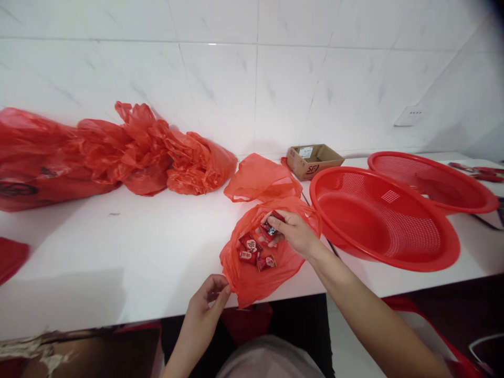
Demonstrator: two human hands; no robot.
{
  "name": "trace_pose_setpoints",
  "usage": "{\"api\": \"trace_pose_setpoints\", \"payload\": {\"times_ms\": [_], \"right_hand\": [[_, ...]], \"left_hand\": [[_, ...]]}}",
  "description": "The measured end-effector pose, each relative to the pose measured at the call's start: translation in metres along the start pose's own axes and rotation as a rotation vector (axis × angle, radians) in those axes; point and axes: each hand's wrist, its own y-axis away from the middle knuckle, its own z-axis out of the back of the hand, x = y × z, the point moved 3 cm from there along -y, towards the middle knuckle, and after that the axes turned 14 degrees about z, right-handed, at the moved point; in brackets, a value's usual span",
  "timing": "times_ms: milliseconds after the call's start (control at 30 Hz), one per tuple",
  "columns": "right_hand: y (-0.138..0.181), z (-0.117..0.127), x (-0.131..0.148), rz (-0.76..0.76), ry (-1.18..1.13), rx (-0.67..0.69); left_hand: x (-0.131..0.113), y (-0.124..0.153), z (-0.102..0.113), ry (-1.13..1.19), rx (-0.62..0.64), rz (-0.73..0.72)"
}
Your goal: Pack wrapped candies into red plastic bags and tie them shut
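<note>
Fingers of my left hand (207,304) pinch the open bag (252,283) at its near-left edge. Bulging bags (145,157) lie left of it, a colander (417,231) right; three packets (251,244) rest inside; my right hand (293,230) grips at least one held packet (271,228) over it, not yet released.
</note>
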Motion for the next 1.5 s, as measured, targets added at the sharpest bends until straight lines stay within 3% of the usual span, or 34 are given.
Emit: {"api": "trace_pose_setpoints", "payload": {"times_ms": [167,267,367,467,600,733,900,1000,1100,1200,1267,1367,1433,1500], "right_hand": [[0.000,0.003,-0.004,0.033,0.179,-0.014],[0.000,0.008,-0.012,0.123,0.554,-0.036],[0.003,0.010,-0.019,0.152,0.803,0.030],[0.008,0.015,-0.009,0.237,0.898,0.001],[0.018,0.036,0.024,0.474,1.230,-0.234],[0.025,0.065,0.040,0.447,1.471,-0.259],[0.036,0.076,0.054,0.424,1.315,-0.211],[0.041,0.072,0.073,0.487,1.341,-0.308],[0.044,0.077,0.088,0.543,1.539,-0.429],[0.045,0.093,0.088,0.378,1.588,-0.323],[0.047,0.102,0.084,0.195,1.426,-0.161],[0.051,0.092,0.093,0.106,1.002,0.001],[0.047,0.076,0.111,0.160,0.777,-0.005],[0.038,0.060,0.133,0.212,0.701,-0.037]], "left_hand": [[-0.004,0.001,-0.002,0.017,0.002,0.001],[-0.009,0.006,-0.004,0.138,-0.141,-0.038],[-0.014,0.011,-0.010,0.256,-0.274,-0.078],[-0.012,0.012,-0.024,0.267,-0.247,-0.033],[-0.002,0.003,-0.030,0.210,-0.188,0.023],[0.000,-0.006,-0.014,-0.030,-0.092,0.010],[-0.020,0.001,0.006,-0.132,-0.150,-0.015],[-0.026,0.007,-0.008,-0.166,-0.133,-0.026],[-0.018,0.007,-0.028,-0.243,-0.114,-0.004],[-0.010,0.002,-0.030,-0.256,-0.091,-0.006],[-0.016,0.000,-0.017,-0.203,-0.011,-0.010],[-0.050,0.004,0.018,-0.011,0.072,-0.024],[-0.086,0.011,0.045,0.229,-0.016,-0.093],[-0.125,0.020,0.062,0.490,-0.085,-0.235]]}}
